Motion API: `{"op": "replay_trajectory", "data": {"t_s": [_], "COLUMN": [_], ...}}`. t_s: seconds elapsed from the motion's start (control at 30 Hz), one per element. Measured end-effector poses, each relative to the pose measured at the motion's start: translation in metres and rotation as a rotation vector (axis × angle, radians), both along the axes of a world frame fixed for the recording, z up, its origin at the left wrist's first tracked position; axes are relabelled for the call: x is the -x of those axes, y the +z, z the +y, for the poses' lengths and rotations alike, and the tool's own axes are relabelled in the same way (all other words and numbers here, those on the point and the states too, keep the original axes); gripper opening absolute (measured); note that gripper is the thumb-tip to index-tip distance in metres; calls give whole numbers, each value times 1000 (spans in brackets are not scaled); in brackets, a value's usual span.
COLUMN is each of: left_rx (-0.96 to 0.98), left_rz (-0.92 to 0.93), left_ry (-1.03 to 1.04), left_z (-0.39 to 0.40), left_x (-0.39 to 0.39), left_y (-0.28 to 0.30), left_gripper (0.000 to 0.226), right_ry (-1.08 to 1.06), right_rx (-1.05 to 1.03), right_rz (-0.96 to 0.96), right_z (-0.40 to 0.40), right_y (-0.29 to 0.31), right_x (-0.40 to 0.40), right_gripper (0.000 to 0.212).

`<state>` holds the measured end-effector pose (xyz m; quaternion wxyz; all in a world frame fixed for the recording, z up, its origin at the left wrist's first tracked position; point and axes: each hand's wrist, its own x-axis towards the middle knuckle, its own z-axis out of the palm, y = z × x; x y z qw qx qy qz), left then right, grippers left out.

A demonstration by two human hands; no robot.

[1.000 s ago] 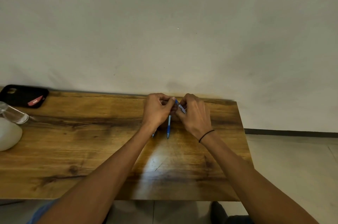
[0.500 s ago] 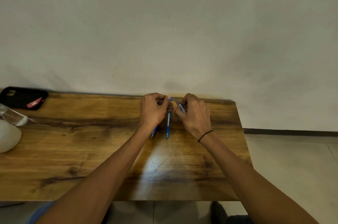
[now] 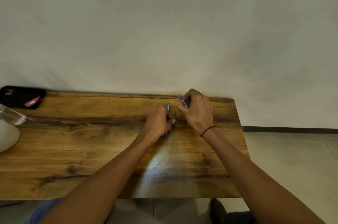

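Now, left grip (image 3: 159,123) clasping blue pen (image 3: 168,108), right grip (image 3: 197,111) pinching grey pen piece (image 3: 183,102), wooden table (image 3: 91,143).

No legible text — white lettering on the red tag (image 3: 33,102), print on the pen label (image 3: 183,102) — both too small.

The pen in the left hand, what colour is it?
The pen is blue; it shows best in the head view.
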<state>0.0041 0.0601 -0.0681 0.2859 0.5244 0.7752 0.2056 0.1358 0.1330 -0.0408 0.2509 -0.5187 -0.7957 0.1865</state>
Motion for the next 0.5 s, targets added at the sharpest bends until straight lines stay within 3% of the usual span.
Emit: {"op": "replay_trajectory", "data": {"t_s": [0.23,0.37,0.43,0.5], "left_rx": [-46,-10,-31,-110], "left_rz": [21,-62,-269,-656], "left_ry": [42,102,233,417], "left_z": [-1,1,4,9], "left_x": [-3,0,6,15], "left_y": [-1,-2,1,6], "left_gripper": [9,13,23,25], "right_ry": [11,30,49,85], "right_rx": [6,12,15,19], "right_rz": [-10,-15,-7,18], "right_z": [0,-1,0,0], "right_y": [1,3,4,6], "right_x": [-1,-1,-3,-4], "right_gripper": [12,12,11,11]}}
